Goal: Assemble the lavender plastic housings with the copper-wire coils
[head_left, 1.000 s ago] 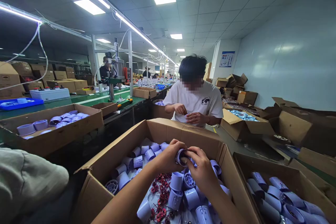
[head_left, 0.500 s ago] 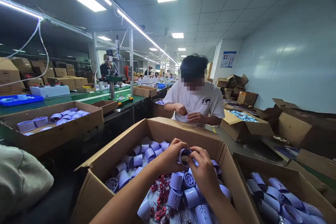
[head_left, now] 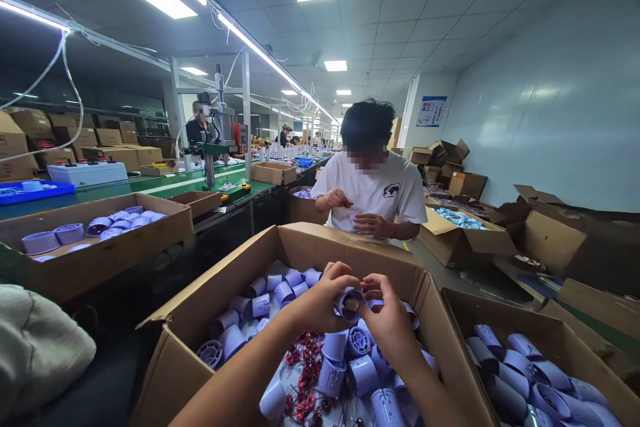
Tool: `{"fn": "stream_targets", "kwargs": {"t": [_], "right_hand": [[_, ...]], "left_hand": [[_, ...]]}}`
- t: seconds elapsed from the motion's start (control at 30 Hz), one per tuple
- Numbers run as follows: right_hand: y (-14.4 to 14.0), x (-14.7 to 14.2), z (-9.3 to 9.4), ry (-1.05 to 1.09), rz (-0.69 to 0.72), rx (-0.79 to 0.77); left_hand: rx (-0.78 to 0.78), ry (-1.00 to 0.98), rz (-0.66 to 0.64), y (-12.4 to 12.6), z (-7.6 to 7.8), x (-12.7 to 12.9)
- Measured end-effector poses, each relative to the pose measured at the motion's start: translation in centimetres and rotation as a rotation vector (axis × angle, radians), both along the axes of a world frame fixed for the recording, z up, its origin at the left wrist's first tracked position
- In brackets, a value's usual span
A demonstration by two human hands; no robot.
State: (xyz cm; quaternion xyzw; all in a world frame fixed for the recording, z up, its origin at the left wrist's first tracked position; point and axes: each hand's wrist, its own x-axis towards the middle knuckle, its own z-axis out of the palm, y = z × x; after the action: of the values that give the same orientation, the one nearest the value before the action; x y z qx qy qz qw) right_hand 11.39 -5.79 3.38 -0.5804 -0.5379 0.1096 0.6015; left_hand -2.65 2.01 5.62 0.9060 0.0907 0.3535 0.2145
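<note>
Above the large cardboard box, my left hand (head_left: 336, 288) wraps round a short lavender plastic cylinder (head_left: 349, 299), its open mouth tilted toward me. Something pale sits inside the mouth, too dark to name. My right hand (head_left: 387, 312) is at the cylinder's right side, with the thumb against the rim and the fingers curled behind it. Below the hands, more lavender cylinders (head_left: 331, 377) lie loose in the box. Among them is a heap of small red parts with thin dark wires (head_left: 305, 373).
The large cardboard box (head_left: 210, 287) has high walls around my forearms. A carton of cylinders (head_left: 620, 367) stands at right, another carton (head_left: 165, 223) at left. Across the box a person in a white shirt (head_left: 370, 193) handles a small part. A press machine (head_left: 220, 140) stands on the green bench.
My right fingers have lifted and drawn back slightly from the cylinder's mouth, and the cylinder has turned a little. The person opposite has moved their hands apart. The view has shifted slightly.
</note>
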Motion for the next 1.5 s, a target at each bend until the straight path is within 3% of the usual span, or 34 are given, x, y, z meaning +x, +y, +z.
{"fn": "stream_targets", "kwargs": {"t": [0.13,0.3,0.43,0.57,0.77,0.93,1.13,1.37,1.5], "right_hand": [[0.4,0.6,-0.3,0.19,0.244,-0.094],[0.3,1.6,-0.1,0.324,0.53,-0.13],[-0.2,1.4,0.3,0.16,0.47,-0.079],[-0.4,0.6,0.5,-0.06,0.354,-0.009],[0.0,0.1,-0.3,-0.078,0.19,0.132],[0.0,-0.1,-0.3,-0.226,0.176,0.195],[0.1,0.3,-0.5,-0.315,0.213,0.252],[0.2,1.0,-1.0,-0.374,0.252,0.333],[0.2,1.1,-1.2,-0.381,0.229,0.323]], "left_hand": [[-0.157,0.009,-0.102,0.3,0.1,-0.3],[-0.624,-0.088,-0.181,1.3,-0.2,-0.7],[-0.804,-0.21,-0.373,1.9,-0.3,-0.9],[-0.912,-0.229,-0.457,2.1,-0.1,-1.2],[-0.927,-0.221,-0.395,1.2,0.2,-1.0],[-0.977,-0.245,-0.392,0.5,0.1,-0.8],[-0.87,-0.236,-0.406,-0.3,0.4,-0.9],[-0.68,-0.304,-0.146,-1.5,0.7,0.1],[-0.604,-0.266,-0.073,-2.0,0.9,0.2]]}}
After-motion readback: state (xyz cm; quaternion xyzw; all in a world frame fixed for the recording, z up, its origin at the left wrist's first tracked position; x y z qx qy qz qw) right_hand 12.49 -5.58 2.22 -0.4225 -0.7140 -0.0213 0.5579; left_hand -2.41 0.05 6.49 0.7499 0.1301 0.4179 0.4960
